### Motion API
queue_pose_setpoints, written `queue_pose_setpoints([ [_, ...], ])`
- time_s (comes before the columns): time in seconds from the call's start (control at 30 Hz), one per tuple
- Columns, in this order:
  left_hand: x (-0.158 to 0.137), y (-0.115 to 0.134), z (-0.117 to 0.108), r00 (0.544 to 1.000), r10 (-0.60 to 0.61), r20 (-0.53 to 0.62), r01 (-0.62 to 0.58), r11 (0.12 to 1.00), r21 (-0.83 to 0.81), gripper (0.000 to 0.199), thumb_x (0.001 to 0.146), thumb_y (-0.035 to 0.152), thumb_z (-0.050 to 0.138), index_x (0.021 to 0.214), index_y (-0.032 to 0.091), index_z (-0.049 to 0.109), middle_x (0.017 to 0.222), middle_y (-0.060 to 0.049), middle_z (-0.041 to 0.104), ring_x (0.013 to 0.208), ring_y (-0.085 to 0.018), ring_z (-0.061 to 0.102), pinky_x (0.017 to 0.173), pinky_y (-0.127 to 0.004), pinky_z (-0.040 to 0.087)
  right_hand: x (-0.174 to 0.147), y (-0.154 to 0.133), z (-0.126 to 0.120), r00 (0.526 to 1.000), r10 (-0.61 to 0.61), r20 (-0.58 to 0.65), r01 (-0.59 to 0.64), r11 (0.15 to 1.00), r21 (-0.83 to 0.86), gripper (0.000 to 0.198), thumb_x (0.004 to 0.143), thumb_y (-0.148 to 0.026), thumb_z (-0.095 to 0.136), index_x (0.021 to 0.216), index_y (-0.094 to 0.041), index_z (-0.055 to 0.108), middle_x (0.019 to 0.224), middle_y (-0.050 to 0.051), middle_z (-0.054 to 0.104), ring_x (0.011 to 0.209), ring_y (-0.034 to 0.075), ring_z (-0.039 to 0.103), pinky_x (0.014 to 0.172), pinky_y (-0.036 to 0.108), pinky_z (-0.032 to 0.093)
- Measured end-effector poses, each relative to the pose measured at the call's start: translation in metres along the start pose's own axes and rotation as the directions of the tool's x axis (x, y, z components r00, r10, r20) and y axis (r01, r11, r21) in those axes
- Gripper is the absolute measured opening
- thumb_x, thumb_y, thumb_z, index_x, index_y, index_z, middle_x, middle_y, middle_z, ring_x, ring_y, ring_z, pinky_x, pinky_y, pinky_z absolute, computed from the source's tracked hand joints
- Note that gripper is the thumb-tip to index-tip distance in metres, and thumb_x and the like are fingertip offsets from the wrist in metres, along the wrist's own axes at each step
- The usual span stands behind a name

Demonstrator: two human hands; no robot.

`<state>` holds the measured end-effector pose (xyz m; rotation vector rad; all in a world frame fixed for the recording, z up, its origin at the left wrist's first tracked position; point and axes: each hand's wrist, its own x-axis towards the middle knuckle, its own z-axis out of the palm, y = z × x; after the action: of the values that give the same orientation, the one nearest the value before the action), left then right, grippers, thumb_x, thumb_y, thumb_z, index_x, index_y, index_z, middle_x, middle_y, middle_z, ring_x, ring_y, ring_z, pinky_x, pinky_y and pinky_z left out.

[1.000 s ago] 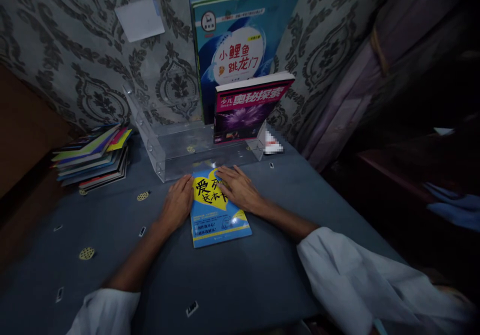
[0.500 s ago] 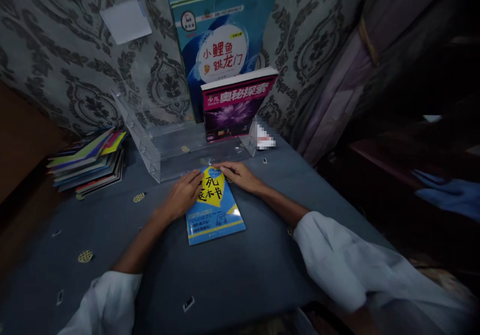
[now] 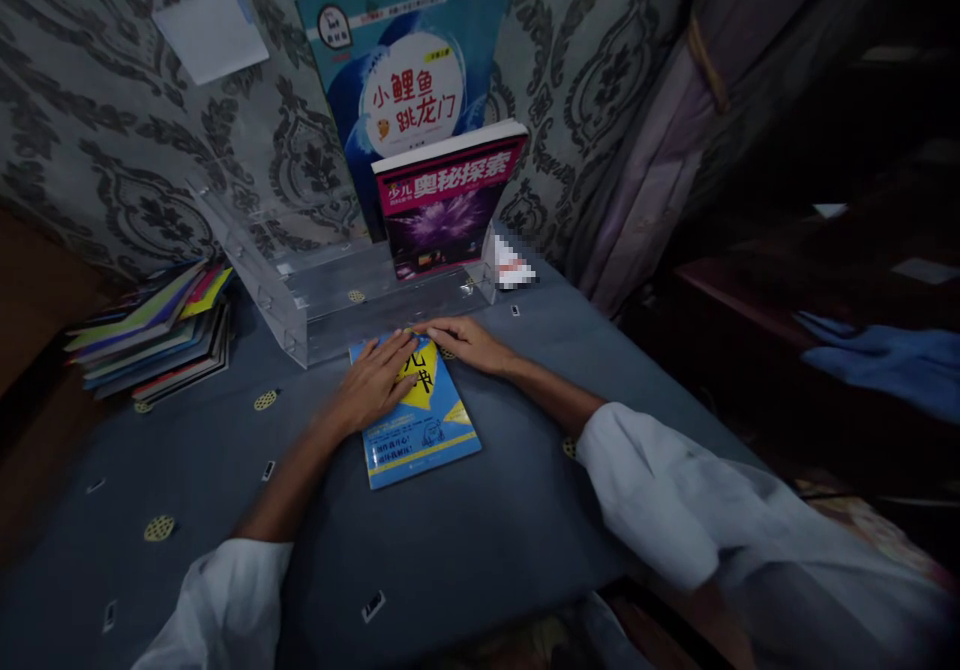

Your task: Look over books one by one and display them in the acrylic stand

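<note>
A blue book [image 3: 420, 448] with a yellow heart-like shape on its cover lies flat on the table. Across the upper left of that cover rests my left hand [image 3: 379, 380], its fingers stretched out and hiding part of the black lettering. My right hand [image 3: 469, 343] is at the book's top right corner, fingertips touching the top edge near the left fingertips. Its fingers point left and look extended rather than curled round the book. Just beyond the hands stands a clear acrylic rack [image 3: 375, 305], holding a magenta-and-purple book [image 3: 442, 210] upright at its right end.
Tall blue picture books [image 3: 409, 80] stand behind, against the patterned wall [image 3: 592, 70]. A loose stack of books [image 3: 157, 330] is on the left. A blurred white item [image 3: 514, 265] sits by the rack's right end. A tied curtain [image 3: 652, 170] hangs beyond the table's right edge.
My left hand has slid right and spread over more of the cover lettering. The right hand stays at the top corner. The whole view has shifted slightly, moving the scene left.
</note>
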<state>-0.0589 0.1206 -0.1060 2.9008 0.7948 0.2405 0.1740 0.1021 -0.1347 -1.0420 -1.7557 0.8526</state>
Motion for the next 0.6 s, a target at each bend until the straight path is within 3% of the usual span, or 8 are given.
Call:
queue_pose_setpoints([
  [0.2, 0.003, 0.013, 0.002, 0.995, 0.099, -0.021, -0.1, 0.994, -0.046, 0.052, 0.097, 0.015, 0.038, 0.149, 0.021, 0.044, 0.155, -0.008, 0.046, 0.148, -0.02, 0.036, 0.122, -0.05, 0.027, 0.001, 0.004, -0.001, 0.999, -0.04, 0.012, 0.04, 0.998, -0.056, 0.037, 0.101, -0.035, 0.047, 0.124, -0.018, 0.07, 0.124, 0.01, 0.073, 0.116, 0.024, 0.067, 0.104, 0.044, 0.05],
  [0.4, 0.002, 0.017, 0.005, 0.996, 0.07, -0.059, -0.073, 0.997, -0.041, 0.053, 0.093, 0.011, 0.043, 0.145, 0.021, 0.051, 0.151, -0.008, 0.051, 0.146, -0.023, 0.041, 0.121, -0.053, 0.029, -0.001, 0.008, -0.003, 0.997, -0.057, 0.052, 0.064, 0.988, -0.14, 0.036, 0.1, -0.028, 0.047, 0.129, -0.021, 0.067, 0.128, 0.008, 0.071, 0.121, 0.023, 0.065, 0.106, 0.043, 0.049],
  [0.6, 0.001, 0.018, 0.004, 0.991, 0.122, -0.062, -0.126, 0.99, -0.063, 0.048, 0.097, 0.012, 0.041, 0.138, 0.029, 0.058, 0.146, -0.005, 0.057, 0.143, -0.022, 0.045, 0.116, -0.054, 0.034, -0.01, 0.007, -0.009, 0.987, -0.079, 0.141, 0.111, 0.966, -0.234, 0.047, 0.098, -0.015, 0.041, 0.142, -0.022, 0.055, 0.147, 0.01, 0.057, 0.137, 0.022, 0.052, 0.115, 0.047, 0.041],
])
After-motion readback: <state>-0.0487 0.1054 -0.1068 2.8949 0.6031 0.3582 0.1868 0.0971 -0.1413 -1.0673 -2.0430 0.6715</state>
